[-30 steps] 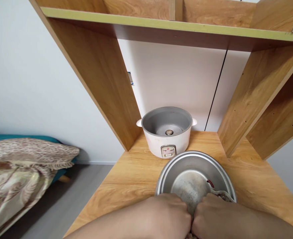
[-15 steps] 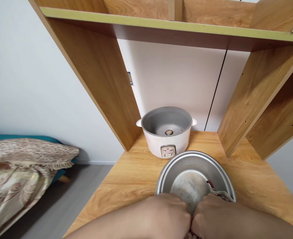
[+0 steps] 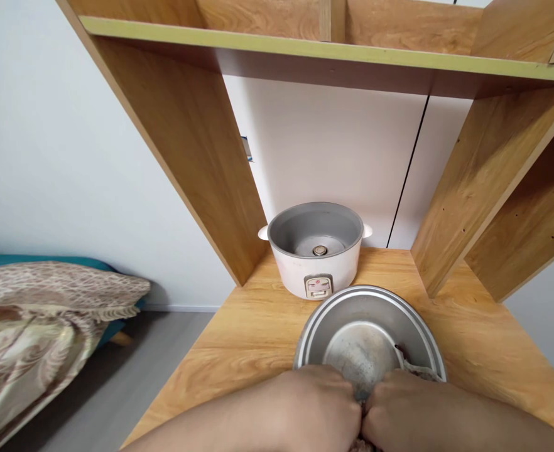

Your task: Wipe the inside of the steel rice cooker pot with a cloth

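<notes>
A round silver inner pot [image 3: 364,351] sits on the wooden tabletop, its inside stained and scuffed. Over its near side, my left hand [image 3: 321,402] and my right hand [image 3: 399,405] are closed into fists, knuckles almost touching. Both fists grip a brown, fluffy-looking cloth [image 3: 425,373]. Its pale edge and a dark red loop stick out past my right hand, against the pot's wall, and more brown shows between and below the fists. My fingertips and most of the cloth are hidden. Just behind the pot stands a white rice cooker body [image 3: 317,273], lidless, its grey inside showing.
Wooden uprights [image 3: 178,157] flank the cooker, with a yellow-edged shelf [image 3: 305,37] overhead. The tabletop [image 3: 230,339] has its left edge above a grey floor. A low bed or seat with a patterned cover [image 3: 46,314] stands by the wall at left.
The cloth's edge and red loop beyond my right hand have shifted slightly to the right and turned. Both fists stay nearly in place; the pot and cooker have not moved.
</notes>
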### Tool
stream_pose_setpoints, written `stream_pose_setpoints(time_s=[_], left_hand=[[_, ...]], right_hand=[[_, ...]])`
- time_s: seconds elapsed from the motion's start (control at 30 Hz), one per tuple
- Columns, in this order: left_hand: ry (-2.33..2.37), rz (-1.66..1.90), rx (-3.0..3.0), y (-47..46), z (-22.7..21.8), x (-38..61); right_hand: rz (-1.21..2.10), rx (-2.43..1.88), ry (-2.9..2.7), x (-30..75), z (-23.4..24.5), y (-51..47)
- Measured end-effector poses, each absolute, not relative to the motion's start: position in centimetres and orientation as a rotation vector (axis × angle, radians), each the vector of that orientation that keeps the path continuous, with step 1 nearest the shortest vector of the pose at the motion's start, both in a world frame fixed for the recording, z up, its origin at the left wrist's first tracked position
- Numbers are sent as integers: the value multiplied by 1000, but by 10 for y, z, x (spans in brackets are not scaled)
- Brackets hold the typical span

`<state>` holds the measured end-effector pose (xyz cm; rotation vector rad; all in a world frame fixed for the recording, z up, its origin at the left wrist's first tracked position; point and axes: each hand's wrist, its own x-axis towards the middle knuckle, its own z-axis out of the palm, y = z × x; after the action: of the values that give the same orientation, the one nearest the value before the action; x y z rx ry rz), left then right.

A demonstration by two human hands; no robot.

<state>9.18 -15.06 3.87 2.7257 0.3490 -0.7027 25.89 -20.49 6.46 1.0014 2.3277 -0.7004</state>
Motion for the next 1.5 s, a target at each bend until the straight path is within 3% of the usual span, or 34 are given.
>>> stream_pose_setpoints(time_s=[0.37,0.7,1.07,1.33,1.5], left_hand=[[267,-759,2707,-147,32,94],[272,-688,2734,-146,24,91],[224,-573,2741,-144,11,87],[274,-726,2710,-147,33,92],[289,-742,2730,-148,31,92]], right_hand=[[-712,1034,2390,269,32,-211],[-575,923,2335,259,42,-206],[-873,1021,2291,270,47,-210],[-586,926,2350,260,51,-208],[-584,890,2416,264,48,-209]])
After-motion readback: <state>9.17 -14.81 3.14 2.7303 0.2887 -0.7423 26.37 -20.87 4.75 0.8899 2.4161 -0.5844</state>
